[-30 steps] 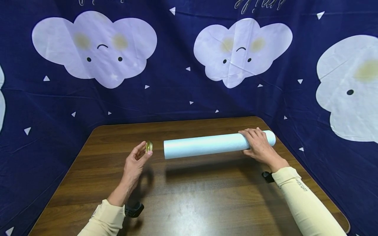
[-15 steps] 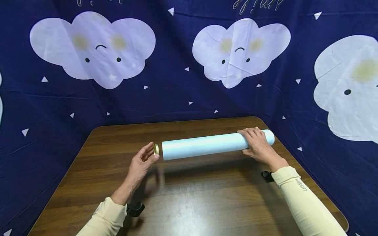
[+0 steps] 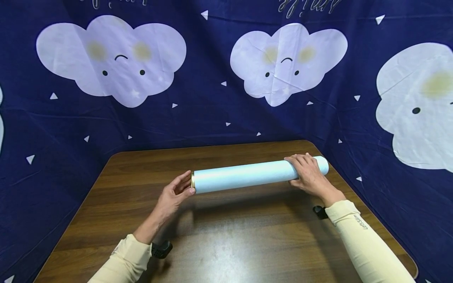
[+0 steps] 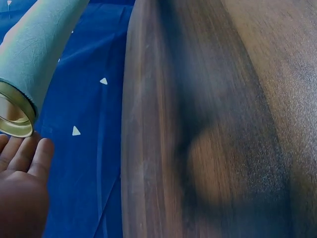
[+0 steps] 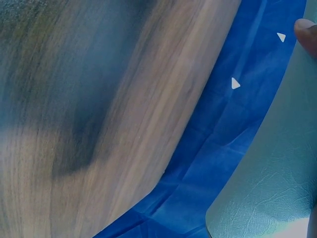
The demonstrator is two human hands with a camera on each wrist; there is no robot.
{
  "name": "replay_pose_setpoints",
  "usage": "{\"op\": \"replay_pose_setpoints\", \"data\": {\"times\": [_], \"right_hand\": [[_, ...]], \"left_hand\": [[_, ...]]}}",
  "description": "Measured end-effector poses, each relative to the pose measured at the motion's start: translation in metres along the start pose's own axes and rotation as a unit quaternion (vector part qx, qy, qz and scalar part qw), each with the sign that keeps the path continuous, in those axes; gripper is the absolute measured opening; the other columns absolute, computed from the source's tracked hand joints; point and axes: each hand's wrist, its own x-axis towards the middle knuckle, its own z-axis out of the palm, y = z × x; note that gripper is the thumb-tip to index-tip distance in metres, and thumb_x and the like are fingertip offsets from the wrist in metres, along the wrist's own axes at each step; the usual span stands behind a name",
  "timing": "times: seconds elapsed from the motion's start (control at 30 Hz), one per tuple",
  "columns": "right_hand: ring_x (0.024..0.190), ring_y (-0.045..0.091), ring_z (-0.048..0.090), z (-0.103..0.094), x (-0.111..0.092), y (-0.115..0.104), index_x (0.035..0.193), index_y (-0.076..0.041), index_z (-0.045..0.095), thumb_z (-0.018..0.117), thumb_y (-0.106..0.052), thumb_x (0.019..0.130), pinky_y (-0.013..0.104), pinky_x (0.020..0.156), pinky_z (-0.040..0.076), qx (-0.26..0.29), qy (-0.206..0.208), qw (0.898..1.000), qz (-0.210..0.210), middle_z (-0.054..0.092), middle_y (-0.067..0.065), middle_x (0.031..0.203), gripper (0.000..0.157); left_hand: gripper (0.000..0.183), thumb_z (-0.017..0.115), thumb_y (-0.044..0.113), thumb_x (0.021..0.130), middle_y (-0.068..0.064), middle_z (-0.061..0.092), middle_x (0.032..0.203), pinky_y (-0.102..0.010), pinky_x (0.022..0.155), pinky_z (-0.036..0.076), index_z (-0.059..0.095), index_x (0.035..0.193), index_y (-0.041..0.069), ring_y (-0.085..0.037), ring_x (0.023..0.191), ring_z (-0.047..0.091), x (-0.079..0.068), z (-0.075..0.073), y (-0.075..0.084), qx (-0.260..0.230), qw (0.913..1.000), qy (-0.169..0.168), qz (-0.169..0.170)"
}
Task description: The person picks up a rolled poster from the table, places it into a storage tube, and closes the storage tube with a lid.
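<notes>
A long pale-blue tube is held above the table, nearly level, its right end slightly higher in the head view. My right hand grips it from above near the right end. At the left end sits a shallow round gold lid, flush against the tube's edge. My left hand pinches the lid's rim between thumb and fingers. In the left wrist view the lid's hollow gold inside faces outward, with fingertips right at its lower rim. One fingertip shows on the tube in the right wrist view.
Below lies a brown wood-grain table with rounded corners, the tube's shadow across it. Behind and around hangs a dark-blue curtain printed with clouds and small white triangles. A black wrist device sits on the left wrist, another on the right.
My left hand has moved right with the gold lid, closing the gap until the lid meets the tube's left end. The right hand and the tube have stayed almost still.
</notes>
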Motion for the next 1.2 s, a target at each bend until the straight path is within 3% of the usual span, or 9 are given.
{"op": "replay_pose_setpoints", "data": {"times": [0.37,0.63,0.9,1.2], "right_hand": [[0.111,0.038,0.05,0.0018,-0.0027,0.0018,0.126,-0.009,0.052,0.087,-0.015,0.052,0.063,0.1,0.032,0.003,-0.005,1.0,0.002,0.058,0.018,0.119,0.081],[0.109,0.036,0.051,0.0026,-0.0049,0.0031,0.126,-0.009,0.052,0.087,-0.015,0.052,0.063,0.099,0.032,0.0,-0.003,1.0,-0.005,0.058,0.017,0.117,0.082],[0.108,0.037,0.052,0.0019,-0.0044,0.0013,0.127,-0.009,0.052,0.088,-0.016,0.053,0.063,0.099,0.033,0.0,-0.007,1.0,-0.008,0.059,0.018,0.116,0.083],[0.108,0.036,0.052,0.0008,-0.0047,0.0012,0.128,-0.013,0.051,0.088,-0.018,0.054,0.062,0.1,0.033,-0.003,-0.009,1.0,-0.019,0.058,0.016,0.115,0.083]], "left_hand": [[0.063,0.063,0.008,0.088,-0.021,0.038,0.147,-0.014,0.093,0.047,0.034,0.144,0.005,0.004,0.119,0.051,0.001,0.0029,-0.0043,0.006,0.9999,-0.007,0.008],[0.065,0.065,0.011,0.087,-0.02,0.04,0.146,-0.016,0.091,0.049,0.034,0.144,0.006,-0.008,0.123,0.051,0.0011,0.0033,-0.0042,0.013,0.9998,-0.012,-0.005],[0.064,0.068,0.011,0.084,-0.021,0.043,0.143,-0.016,0.088,0.051,0.039,0.141,0.004,0.006,0.113,0.054,0.0049,0.004,-0.0057,0.033,0.9994,0.004,0.0],[0.061,0.07,0.011,0.082,-0.026,0.044,0.14,-0.016,0.085,0.052,0.043,0.135,-0.002,0.007,0.108,0.056,0.0094,0.0067,-0.0095,0.038,0.9992,0.014,0.005]]}}
